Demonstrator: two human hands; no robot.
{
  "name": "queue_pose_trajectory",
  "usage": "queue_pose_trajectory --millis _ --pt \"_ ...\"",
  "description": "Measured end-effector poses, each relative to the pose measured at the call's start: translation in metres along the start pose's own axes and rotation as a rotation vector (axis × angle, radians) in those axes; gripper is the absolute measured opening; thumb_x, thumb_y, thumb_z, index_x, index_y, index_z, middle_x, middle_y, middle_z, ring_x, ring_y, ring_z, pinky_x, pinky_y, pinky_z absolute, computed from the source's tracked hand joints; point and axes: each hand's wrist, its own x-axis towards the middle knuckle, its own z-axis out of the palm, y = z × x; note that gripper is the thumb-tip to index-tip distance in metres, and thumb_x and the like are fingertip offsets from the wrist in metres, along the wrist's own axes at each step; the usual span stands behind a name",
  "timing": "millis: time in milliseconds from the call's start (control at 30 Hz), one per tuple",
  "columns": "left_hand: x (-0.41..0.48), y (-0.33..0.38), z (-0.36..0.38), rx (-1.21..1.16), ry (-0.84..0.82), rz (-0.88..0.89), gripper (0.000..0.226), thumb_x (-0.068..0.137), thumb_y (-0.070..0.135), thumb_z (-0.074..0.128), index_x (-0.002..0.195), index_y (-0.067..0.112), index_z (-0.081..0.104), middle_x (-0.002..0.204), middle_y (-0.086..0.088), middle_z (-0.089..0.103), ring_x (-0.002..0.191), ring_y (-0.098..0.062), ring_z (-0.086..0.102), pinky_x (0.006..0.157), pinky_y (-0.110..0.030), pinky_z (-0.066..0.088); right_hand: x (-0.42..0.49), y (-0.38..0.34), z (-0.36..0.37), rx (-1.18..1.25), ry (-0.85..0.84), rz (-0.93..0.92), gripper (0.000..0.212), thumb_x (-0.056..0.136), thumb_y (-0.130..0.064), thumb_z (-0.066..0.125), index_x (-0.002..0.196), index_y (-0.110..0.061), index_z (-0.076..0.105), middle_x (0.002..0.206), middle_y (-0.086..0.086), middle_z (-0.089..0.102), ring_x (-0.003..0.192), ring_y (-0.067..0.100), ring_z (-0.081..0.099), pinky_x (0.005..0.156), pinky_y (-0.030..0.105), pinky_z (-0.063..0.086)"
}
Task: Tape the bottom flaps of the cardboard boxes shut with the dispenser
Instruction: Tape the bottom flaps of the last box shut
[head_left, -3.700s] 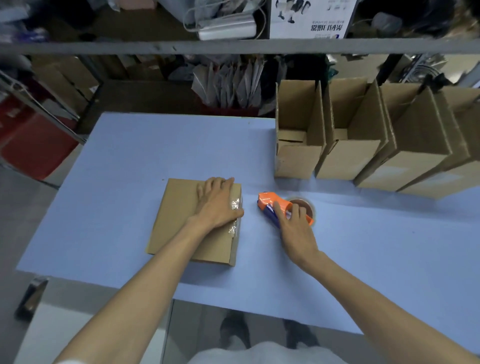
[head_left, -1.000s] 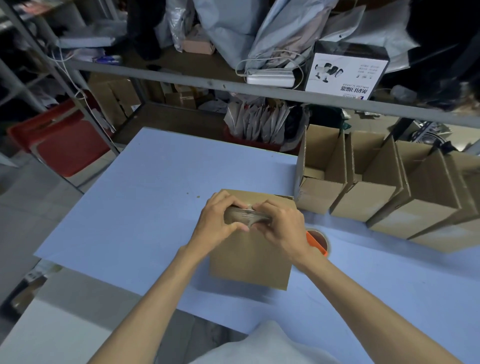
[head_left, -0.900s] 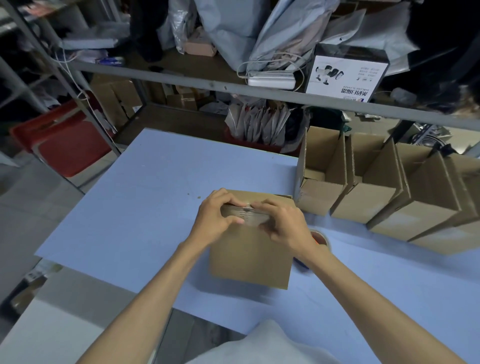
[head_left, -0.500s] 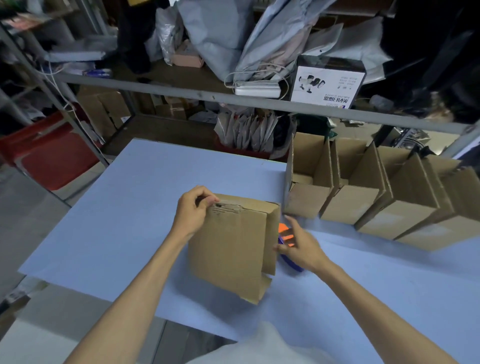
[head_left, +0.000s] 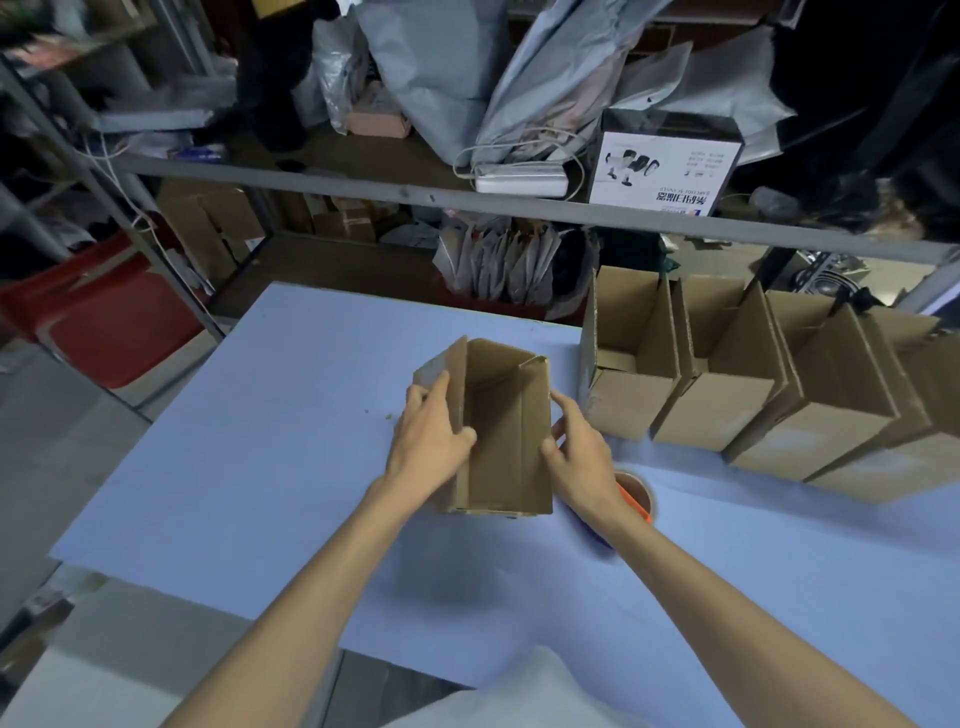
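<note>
A brown cardboard box (head_left: 501, 441) stands on the blue table (head_left: 260, 467) with its open side up and its flaps raised. My left hand (head_left: 428, 434) grips its left wall, thumb curled over the edge into the opening. My right hand (head_left: 576, 449) holds the right wall with the fingers along the outside. The orange tape dispenser (head_left: 636, 499) with its brown roll lies on the table just right of the box, mostly hidden behind my right wrist.
Several open cardboard boxes (head_left: 717, 384) stand in a row along the table's back right. A metal shelf rail (head_left: 519, 205) crosses behind the table, loaded with bags, a power strip and a white printed carton (head_left: 660, 171). A red chair (head_left: 104, 317) stands at left.
The box was turned from lying with its taped bottom up to standing with its opening up. My right hand came back from the dispenser's side to the box's right wall.
</note>
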Motion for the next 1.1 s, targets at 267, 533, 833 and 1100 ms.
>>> queue_pose_trajectory --millis 267,533,833,1100 --pt "0.059 0.026 -0.009 -0.208 0.071 0.047 0.051 0.087 0.002 0.059 0.134 0.013 0.044 0.127 -0.010 0.058 0.108 -0.024 0.059 0.088 -0.037 0.053 0.043 -0.025 -0.017 -0.174 0.086 -0.148 0.080 0.077 0.002 0.048 0.150 -0.015 0.020 0.107 0.008 0.044 0.094 0.036 0.052 0.075 0.037 0.042" --pt "0.131 0.048 0.005 -0.186 0.002 0.080 0.072 0.088 0.001 0.061 0.150 0.024 0.032 0.130 -0.012 0.056 0.100 -0.025 0.062 0.088 -0.041 0.055 0.111 -0.028 -0.042 -0.415 0.099 -0.075 0.064 0.088 0.000 0.051 0.146 0.001 0.025 0.132 0.019 0.049 0.121 0.033 0.044 0.096 0.037 0.039" --pt "0.180 0.050 0.033 -0.160 -0.056 0.088 0.070 0.089 -0.006 0.057 0.150 0.018 0.032 0.129 -0.013 0.057 0.102 -0.025 0.063 0.087 -0.034 0.052 0.156 -0.016 -0.037 -0.779 0.043 -0.026 0.063 0.084 0.000 0.053 0.141 0.008 0.026 0.128 0.024 0.046 0.113 0.038 0.036 0.097 0.040 0.033" --pt "0.185 0.051 0.046 -0.142 -0.127 0.051 0.073 0.091 -0.004 0.053 0.152 0.025 0.025 0.129 -0.014 0.056 0.088 -0.019 0.058 0.085 -0.033 0.051 0.164 0.002 -0.029 -0.733 0.049 -0.006 0.063 0.072 0.007 0.051 0.131 0.013 0.033 0.118 0.027 0.037 0.099 0.036 0.033 0.083 0.040 0.038"
